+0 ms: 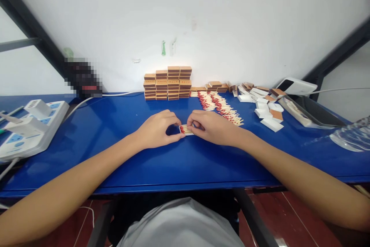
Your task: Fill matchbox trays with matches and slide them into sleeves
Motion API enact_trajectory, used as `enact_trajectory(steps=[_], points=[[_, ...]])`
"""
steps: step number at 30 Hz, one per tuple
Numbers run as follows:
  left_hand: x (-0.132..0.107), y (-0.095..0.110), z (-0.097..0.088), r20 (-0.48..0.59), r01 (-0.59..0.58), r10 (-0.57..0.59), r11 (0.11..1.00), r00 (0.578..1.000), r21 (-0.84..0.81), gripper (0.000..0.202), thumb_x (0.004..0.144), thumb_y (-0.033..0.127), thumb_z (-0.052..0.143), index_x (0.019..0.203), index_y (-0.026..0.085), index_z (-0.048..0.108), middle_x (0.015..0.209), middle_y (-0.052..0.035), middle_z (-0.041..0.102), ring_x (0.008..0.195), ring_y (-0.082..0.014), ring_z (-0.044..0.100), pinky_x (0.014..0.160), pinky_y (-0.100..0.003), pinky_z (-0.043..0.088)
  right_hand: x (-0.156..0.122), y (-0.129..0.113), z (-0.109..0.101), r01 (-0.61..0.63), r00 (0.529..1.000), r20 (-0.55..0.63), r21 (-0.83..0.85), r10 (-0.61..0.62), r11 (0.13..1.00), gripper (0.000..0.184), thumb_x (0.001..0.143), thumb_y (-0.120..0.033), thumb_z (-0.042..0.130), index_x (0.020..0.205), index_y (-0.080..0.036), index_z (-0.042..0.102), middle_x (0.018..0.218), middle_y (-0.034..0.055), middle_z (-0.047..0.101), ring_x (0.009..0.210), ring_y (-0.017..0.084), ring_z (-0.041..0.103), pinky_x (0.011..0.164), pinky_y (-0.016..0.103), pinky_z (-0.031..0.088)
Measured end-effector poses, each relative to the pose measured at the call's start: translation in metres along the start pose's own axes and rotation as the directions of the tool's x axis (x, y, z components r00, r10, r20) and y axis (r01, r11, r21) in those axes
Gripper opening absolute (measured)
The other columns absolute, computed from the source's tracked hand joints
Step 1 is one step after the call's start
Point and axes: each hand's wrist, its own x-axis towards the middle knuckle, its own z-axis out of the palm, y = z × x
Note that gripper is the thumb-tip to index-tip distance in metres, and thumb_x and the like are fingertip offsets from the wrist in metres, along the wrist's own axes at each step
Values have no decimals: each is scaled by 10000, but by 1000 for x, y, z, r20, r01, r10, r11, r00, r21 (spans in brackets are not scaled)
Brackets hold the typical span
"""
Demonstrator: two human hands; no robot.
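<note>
A small white matchbox tray [185,130] full of red-tipped matches lies on the blue table [121,154] between my hands. My left hand [158,129] curls around its left end, thumb and fingers pinched at the tray. My right hand [212,126] grips its right end with bent fingers. Just beyond my right hand, a long heap of loose matches [219,106] stretches toward the wall. A stack of closed brown matchboxes [169,83] stands against the wall behind my hands.
Empty white trays and brown sleeves [264,104] lie scattered at the right. A white power strip [27,127] sits at the left, a white device [296,85] and a dark tray [313,113] at the far right, and clear plastic [351,137] near the right edge.
</note>
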Motion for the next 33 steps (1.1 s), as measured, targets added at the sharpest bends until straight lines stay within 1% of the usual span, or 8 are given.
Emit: enact_trajectory(steps=[3, 6, 7, 10, 12, 18, 25, 33], points=[[0, 1, -1, 1, -3, 3, 1000, 1000, -4, 227, 971, 423, 757, 1044, 207, 753, 1036, -59, 773, 987, -248, 672, 876, -396, 547, 0, 16, -14, -27, 999, -44, -26, 26, 999, 155, 1002, -305, 588, 922, -215, 684, 839, 41, 668, 737, 182, 571, 701, 306, 393], [-1, 2, -2, 0, 2, -2, 1000, 1000, -5, 235, 975, 420, 757, 1061, 202, 762, 1054, -62, 779, 983, -245, 678, 863, -392, 549, -4, 48, -35, -133, 982, -152, -112, 115, 985, 188, 981, -327, 593, 890, -205, 705, 794, 47, 664, 724, 192, 570, 698, 317, 379], [-1, 2, -2, 0, 4, -4, 1000, 1000, -4, 242, 978, 425, 755, 1066, 200, 763, 1060, -64, 781, 984, -245, 681, 860, -391, 549, -6, 60, -42, -168, 977, -154, -142, 145, 976, 194, 968, -328, 597, 866, -203, 705, 767, 46, 653, 696, 190, 556, 679, 320, 365], [-2, 2, -2, 5, -2, 2, 1000, 1000, 6, 261, 980, 444, 753, 1070, 199, 763, 1065, -68, 781, 990, -250, 682, 866, -394, 549, -13, 92, -55, -211, 977, -68, -129, 203, 969, 259, 961, -400, 610, 837, -205, 726, 682, 22, 599, 634, 181, 524, 644, 321, 348], [-2, 1, -2, 9, -5, 5, 1000, 1000, 13, 271, 981, 453, 751, 1072, 198, 765, 1065, -67, 780, 990, -250, 678, 868, -397, 548, -15, 103, -57, -207, 978, -3, -78, 207, 975, 294, 957, -455, 625, 870, -208, 759, 678, 13, 592, 632, 178, 527, 639, 315, 353], [-1, 2, -5, 28, 12, -13, 1000, 1000, 7, 266, 990, 454, 736, 1064, 202, 776, 1069, -70, 781, 999, -255, 676, 861, -394, 544, -9, 106, -40, -170, 985, -8, -54, 170, 984, 317, 963, -435, 625, 1018, -201, 832, 714, 37, 635, 658, 186, 547, 658, 314, 362], [-1, 3, -5, 29, 18, -18, 1000, 999, 9, 254, 984, 439, 746, 1077, 204, 769, 1084, -68, 781, 1006, -256, 684, 858, -393, 544, -7, 108, -34, -180, 983, -54, -120, 175, 976, 274, 962, -385, 621, 981, -190, 813, 709, 39, 626, 662, 191, 550, 648, 314, 342], [-1, 3, -5, 27, 19, -20, 1000, 999, 15, 270, 988, 452, 737, 1077, 199, 770, 1081, -77, 779, 1004, -259, 684, 859, -399, 551, -7, 105, -36, -195, 981, -46, -137, 190, 971, 278, 964, -364, 602, 958, -179, 810, 694, 39, 618, 665, 197, 557, 654, 324, 351]])
